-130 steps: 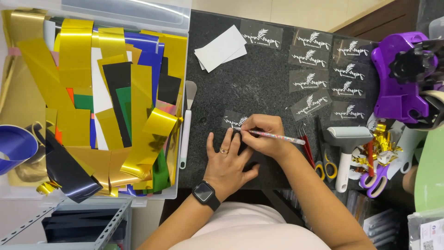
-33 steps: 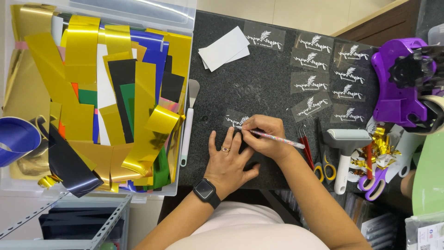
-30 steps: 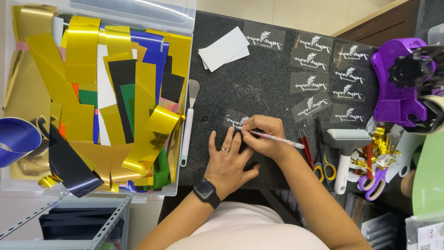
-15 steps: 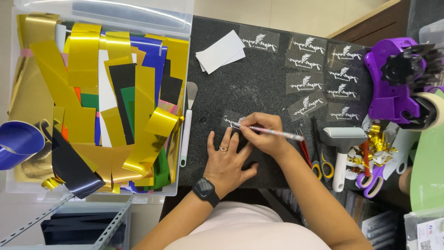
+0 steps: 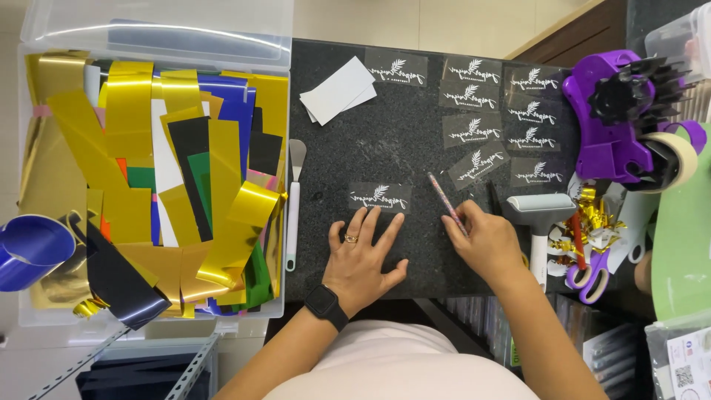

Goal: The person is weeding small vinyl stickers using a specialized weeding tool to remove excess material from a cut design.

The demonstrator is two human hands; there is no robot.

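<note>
One clear sticker (image 5: 379,197) sits at 12 o'clock of the flat, spread left hand (image 5: 363,255); right hand (image 5: 485,241) fingers pinch a weeding pen (image 5: 446,204), ready for careful picking.

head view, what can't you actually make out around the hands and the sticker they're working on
- Right hand holds a thin tool: its lower end is hidden inside the fist.
- Small sticker by the left hand: the white lettering is too small to read, and whether the fingertips touch it cannot be told.
- Scissors: blades are buried under gold foil scraps.
- Blue roll: cut off by the left edge.
</note>
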